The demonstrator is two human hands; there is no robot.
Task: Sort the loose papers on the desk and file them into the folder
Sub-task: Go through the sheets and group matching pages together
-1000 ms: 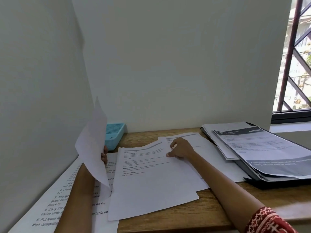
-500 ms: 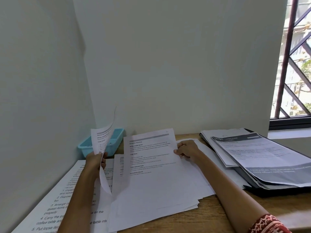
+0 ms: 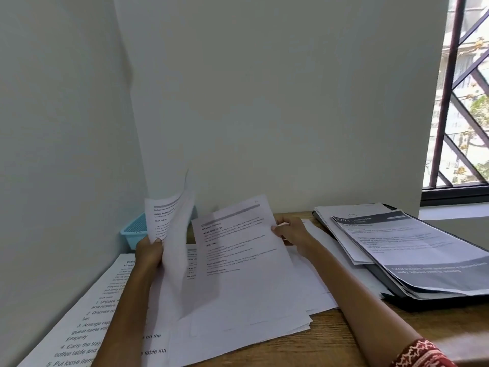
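The left hand (image 3: 149,251) grips a curled sheet (image 3: 169,229) held upright, its lower half blurred; the right hand (image 3: 292,234) pinches the right edge of a page (image 3: 238,250) tilted up off the pile (image 3: 264,308), long axis running away from the person; its small print is unreadable; the folder (image 3: 434,300) lies right, mostly hidden under papers (image 3: 412,250), on the desk (image 3: 330,340)

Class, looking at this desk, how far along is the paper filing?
Done: several sheets already lie on the black folder. In hand: the left hand holds one sheet upright, the right hand lifts another. Left: the loose papers on the desk.
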